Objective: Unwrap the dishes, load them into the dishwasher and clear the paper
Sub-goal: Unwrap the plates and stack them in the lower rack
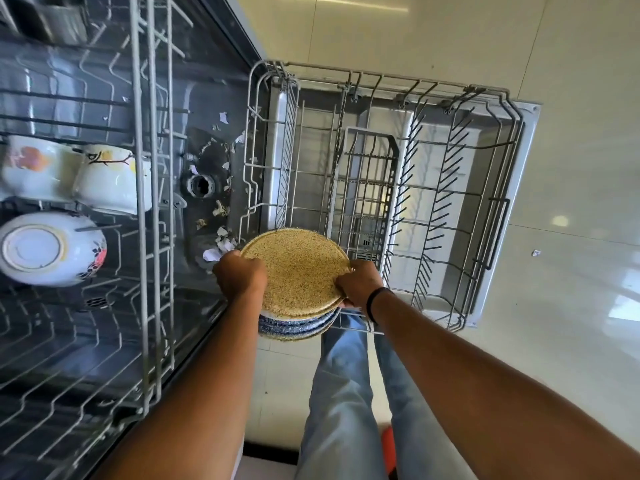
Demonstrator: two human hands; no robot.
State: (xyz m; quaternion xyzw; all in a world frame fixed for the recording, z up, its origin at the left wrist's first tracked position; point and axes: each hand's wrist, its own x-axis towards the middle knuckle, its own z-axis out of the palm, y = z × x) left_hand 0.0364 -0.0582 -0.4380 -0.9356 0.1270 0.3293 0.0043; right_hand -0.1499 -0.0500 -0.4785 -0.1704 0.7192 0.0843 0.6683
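I hold a stack of plates [298, 271] over the near corner of the pulled-out lower dishwasher rack [498, 140]. The top plate is speckled yellow; blue-patterned plates [298, 327] show beneath it. My left hand [240, 273] grips the stack's left rim and my right hand [360, 284] grips its right rim. The lower rack holds no dishes, only a wire cutlery basket [367, 188]. Three floral white bowls [52, 247] sit in the upper rack [152, 202] at the left.
Torn scraps of white paper [221, 209] lie scattered on the dishwasher floor near the drain [201, 185]. The open door [530, 133] lies under the lower rack. Glossy cream floor tiles [571, 306] surround it, and my legs in jeans [346, 393] stand below the plates.
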